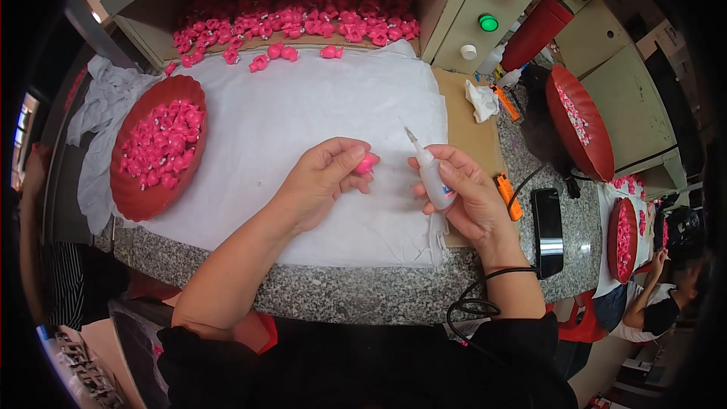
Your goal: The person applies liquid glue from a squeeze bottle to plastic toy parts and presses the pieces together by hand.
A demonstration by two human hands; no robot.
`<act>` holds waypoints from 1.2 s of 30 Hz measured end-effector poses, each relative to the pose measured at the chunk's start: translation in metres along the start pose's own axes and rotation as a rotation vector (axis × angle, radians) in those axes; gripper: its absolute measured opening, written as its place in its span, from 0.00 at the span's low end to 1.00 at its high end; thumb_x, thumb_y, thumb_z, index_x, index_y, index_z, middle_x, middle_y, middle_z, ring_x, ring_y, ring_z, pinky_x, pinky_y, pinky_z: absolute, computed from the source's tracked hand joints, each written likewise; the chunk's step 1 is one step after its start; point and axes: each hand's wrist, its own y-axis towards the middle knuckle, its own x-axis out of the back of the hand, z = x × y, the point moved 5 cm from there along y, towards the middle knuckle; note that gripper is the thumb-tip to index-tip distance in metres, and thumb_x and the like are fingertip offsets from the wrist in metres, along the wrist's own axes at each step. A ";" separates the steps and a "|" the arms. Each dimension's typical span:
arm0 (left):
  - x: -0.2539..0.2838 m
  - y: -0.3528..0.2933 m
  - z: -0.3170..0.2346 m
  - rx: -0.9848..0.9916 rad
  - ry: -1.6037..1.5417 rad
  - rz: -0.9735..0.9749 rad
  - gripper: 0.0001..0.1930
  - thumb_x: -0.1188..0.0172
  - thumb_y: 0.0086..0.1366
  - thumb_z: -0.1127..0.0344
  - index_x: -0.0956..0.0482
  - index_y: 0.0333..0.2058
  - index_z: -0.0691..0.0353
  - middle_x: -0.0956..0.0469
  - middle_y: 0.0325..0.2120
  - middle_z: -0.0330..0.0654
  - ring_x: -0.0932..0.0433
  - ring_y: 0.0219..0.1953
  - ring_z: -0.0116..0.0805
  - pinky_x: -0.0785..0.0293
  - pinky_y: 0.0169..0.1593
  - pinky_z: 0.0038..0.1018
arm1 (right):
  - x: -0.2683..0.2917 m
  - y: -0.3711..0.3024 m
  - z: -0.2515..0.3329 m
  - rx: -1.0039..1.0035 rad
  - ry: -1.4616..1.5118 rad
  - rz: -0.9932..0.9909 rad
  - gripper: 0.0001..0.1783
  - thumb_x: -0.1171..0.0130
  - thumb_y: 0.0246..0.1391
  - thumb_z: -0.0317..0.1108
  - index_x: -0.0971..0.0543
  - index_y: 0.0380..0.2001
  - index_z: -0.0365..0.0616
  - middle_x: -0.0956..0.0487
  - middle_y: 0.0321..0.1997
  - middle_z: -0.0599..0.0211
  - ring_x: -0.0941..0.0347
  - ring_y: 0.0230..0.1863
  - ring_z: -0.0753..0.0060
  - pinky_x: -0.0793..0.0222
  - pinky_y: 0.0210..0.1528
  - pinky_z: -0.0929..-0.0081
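Observation:
Between the thumb and fingers of my left hand (329, 178) is a small round pink plastic piece (366, 164), held over the white cloth. My right hand (466, 189) grips a small clear glue bottle (435, 180) with a long thin nozzle, tilted so the tip points up and to the left. The nozzle and the pink piece are apart, with a short gap of cloth between the hands. A red scalloped bowl (125, 204) heaped with similar pink pieces stands to the left of my left hand.
Many pink pieces (303, 24) fill the bay of a machine behind the cloth (265, 121). On the right lie orange lighters (509, 195), a black phone (547, 232), a crumpled tissue (482, 101) and another red bowl (598, 155). A cable (473, 299) crosses my right wrist. Another person (655, 307) sits far right.

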 end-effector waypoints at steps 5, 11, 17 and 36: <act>0.002 0.001 0.004 0.075 -0.072 0.010 0.13 0.51 0.60 0.62 0.29 0.34 0.69 0.27 0.30 0.42 0.30 0.30 0.25 0.32 0.35 0.21 | 0.014 0.004 -0.001 0.042 0.002 -0.046 0.15 0.46 0.47 0.29 0.33 0.40 0.39 0.28 0.39 0.54 0.29 0.31 0.74 0.32 0.32 0.85; 0.003 0.000 0.003 0.066 -0.142 0.047 0.12 0.50 0.59 0.64 0.28 0.33 0.70 0.27 0.28 0.42 0.29 0.30 0.28 0.30 0.35 0.21 | 0.020 0.004 -0.001 0.117 0.005 -0.130 0.13 0.42 0.42 0.27 0.30 0.34 0.40 0.27 0.36 0.62 0.31 0.33 0.75 0.34 0.31 0.82; 0.003 -0.001 0.003 0.074 -0.118 0.032 0.12 0.49 0.58 0.65 0.28 0.33 0.70 0.27 0.27 0.42 0.27 0.28 0.29 0.29 0.34 0.22 | 0.007 -0.001 0.004 0.203 0.114 -0.119 0.12 0.43 0.44 0.29 0.30 0.34 0.41 0.29 0.31 0.68 0.34 0.30 0.78 0.37 0.32 0.82; 0.003 0.000 0.004 0.136 -0.019 0.031 0.11 0.44 0.55 0.64 0.26 0.26 0.68 0.28 0.22 0.41 0.29 0.24 0.28 0.29 0.29 0.21 | -0.026 -0.020 0.012 0.604 -0.664 -0.152 0.11 0.44 0.46 0.27 0.35 0.31 0.39 0.35 0.32 0.68 0.37 0.31 0.82 0.39 0.32 0.85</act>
